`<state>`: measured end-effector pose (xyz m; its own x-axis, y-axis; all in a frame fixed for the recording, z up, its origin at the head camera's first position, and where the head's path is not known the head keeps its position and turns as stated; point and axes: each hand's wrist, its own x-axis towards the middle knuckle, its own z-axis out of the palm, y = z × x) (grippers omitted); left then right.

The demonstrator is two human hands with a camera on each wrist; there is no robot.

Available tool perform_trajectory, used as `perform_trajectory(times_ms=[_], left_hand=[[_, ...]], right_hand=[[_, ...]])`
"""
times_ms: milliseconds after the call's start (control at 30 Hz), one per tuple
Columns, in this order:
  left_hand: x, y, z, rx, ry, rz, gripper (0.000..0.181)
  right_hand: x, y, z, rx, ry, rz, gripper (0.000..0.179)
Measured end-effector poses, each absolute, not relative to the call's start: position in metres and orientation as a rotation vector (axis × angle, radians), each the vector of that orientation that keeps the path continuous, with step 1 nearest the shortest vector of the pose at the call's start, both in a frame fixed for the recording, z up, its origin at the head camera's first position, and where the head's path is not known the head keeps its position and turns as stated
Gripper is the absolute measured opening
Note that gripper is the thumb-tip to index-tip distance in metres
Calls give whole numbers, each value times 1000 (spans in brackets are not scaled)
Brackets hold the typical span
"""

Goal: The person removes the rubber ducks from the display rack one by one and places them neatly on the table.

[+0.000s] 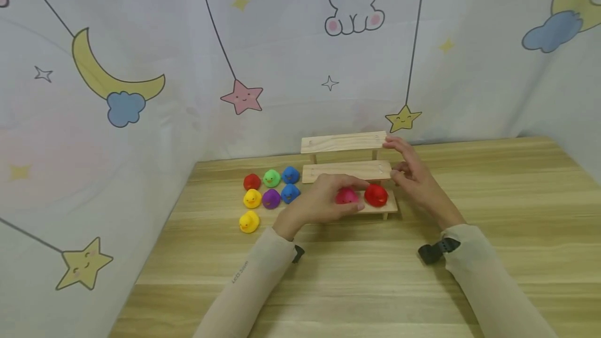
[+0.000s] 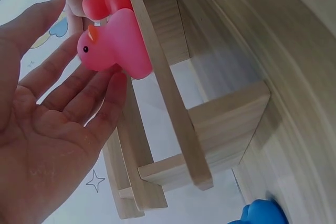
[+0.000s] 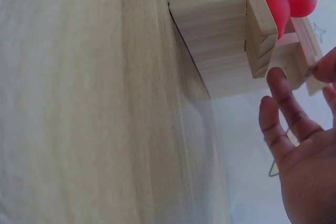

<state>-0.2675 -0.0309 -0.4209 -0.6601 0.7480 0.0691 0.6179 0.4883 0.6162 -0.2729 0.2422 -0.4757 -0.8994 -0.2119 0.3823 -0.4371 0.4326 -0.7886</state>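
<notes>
My left hand (image 1: 324,200) reaches over the lowest step of a wooden three-step rack (image 1: 345,172). Its fingers are spread round a pink rubber duck (image 2: 118,45), the thumb held away from it in the left wrist view. Beside the pink duck on that step sits a red rubber duck (image 1: 376,195), near the left fingertips. At the rack's right end is my right hand (image 1: 420,184), one fingertip at the top step's end and the thumb at the middle step's end. Its other fingers extend loosely below, holding no duck, in the right wrist view.
Left of the rack on the wooden table (image 1: 366,286) stand several rubber ducks: red (image 1: 251,182), green (image 1: 271,178), purple (image 1: 271,198), two blue (image 1: 290,174) and two yellow (image 1: 249,221). A patterned white cloth (image 1: 291,56) hangs behind the table.
</notes>
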Motion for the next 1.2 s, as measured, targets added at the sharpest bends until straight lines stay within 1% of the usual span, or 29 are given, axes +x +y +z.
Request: perform_trajectory(times_ms=[400,733,1000,1200], left_hand=[[-270,-44,-426,1190,2543,981,42],[-267,-59,-424,1009,2542,1038,46],[-266,-69,-423,1037,2563,1072,42],[-266,-64,-429,1009,2568,1052,43]], right_hand=[[-272,240,-475,550,-2472,1469,68],[-272,239,-476,556,-2465,1462,68],[-273,239,-476,551,-2470,1456,68],[-273,240,-475,545,-2466,1464,68]])
